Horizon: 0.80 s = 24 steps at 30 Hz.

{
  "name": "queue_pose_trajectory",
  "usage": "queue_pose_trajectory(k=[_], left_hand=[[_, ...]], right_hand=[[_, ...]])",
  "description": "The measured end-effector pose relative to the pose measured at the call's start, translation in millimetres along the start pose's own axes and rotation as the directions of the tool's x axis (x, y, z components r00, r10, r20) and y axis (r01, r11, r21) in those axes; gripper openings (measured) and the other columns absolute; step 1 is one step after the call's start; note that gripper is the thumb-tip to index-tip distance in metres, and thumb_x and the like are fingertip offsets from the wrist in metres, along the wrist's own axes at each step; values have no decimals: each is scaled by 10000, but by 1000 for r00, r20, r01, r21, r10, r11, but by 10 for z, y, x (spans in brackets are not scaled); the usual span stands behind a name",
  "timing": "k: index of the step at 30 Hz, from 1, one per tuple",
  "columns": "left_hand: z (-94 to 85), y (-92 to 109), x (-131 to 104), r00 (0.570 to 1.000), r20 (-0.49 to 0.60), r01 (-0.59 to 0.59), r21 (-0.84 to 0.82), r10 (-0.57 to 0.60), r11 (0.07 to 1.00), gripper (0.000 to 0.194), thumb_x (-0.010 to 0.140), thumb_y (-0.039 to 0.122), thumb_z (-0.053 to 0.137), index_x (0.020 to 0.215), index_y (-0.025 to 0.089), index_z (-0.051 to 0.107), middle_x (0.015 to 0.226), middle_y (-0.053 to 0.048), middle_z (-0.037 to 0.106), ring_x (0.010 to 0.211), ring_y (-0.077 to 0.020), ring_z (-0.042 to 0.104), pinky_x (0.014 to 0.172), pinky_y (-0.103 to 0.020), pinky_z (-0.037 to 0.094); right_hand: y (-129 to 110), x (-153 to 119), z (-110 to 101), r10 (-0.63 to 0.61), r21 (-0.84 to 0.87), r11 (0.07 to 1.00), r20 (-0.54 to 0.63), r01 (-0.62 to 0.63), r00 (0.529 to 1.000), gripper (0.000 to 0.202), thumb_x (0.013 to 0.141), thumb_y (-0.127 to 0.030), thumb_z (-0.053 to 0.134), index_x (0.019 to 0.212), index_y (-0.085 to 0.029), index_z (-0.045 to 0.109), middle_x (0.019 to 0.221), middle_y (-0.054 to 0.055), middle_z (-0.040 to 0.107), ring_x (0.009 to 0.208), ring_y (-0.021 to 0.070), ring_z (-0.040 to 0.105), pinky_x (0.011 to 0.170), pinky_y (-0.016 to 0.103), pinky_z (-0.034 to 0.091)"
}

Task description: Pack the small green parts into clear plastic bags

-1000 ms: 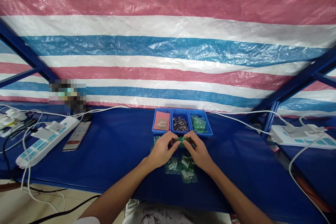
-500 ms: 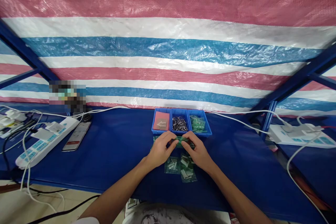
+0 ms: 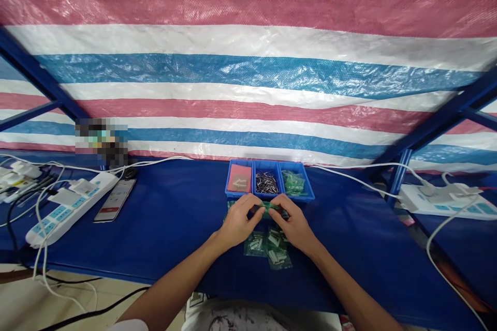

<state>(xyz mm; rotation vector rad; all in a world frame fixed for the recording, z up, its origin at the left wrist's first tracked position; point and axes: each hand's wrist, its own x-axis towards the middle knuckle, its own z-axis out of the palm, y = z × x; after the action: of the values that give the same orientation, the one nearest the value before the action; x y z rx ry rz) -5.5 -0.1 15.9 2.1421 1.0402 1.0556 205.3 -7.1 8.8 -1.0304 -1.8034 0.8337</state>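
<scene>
Both hands up at near side of bins (image 3: 298,198), backs up, wrists about level. Left hand (image 3: 237,221): fingers curled, thumb and index pinched. Right hand (image 3: 294,222): same pinch, mirrored, tips close to left's (exact finger contact too small to tell). Left forearm (image 3: 180,275) and right forearm (image 3: 344,282) slant inward toward bins, elbows wider than wrists.
</scene>
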Motion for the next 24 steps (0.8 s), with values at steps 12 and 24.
queue_pose_trajectory(k=[12, 24], left_hand=[[12, -26, -13, 1000, 8, 28, -22, -28, 999, 153, 1095, 312, 494, 1139, 199, 587, 955, -47, 617, 827, -179, 592, 732, -284, 463], [31, -47, -14, 996, -60, 69, -67, -74, 995, 165, 1100, 319, 504, 1165, 202, 601, 933, -29, 596, 773, -159, 558, 722, -277, 440]], right_hand=[[18, -5, 22, 54, 28, 998, -51, -52, 997, 170, 1062, -373, 562, 972, -234, 600, 895, 11, 524, 757, 180, 504, 713, 311, 443], [147, -55, 41, 183, 54, 982, -72, -180, 980, 283, 1034, -471, 607, 1201, -243, 618, 841, 9, 599, 752, 203, 588, 705, 315, 492]])
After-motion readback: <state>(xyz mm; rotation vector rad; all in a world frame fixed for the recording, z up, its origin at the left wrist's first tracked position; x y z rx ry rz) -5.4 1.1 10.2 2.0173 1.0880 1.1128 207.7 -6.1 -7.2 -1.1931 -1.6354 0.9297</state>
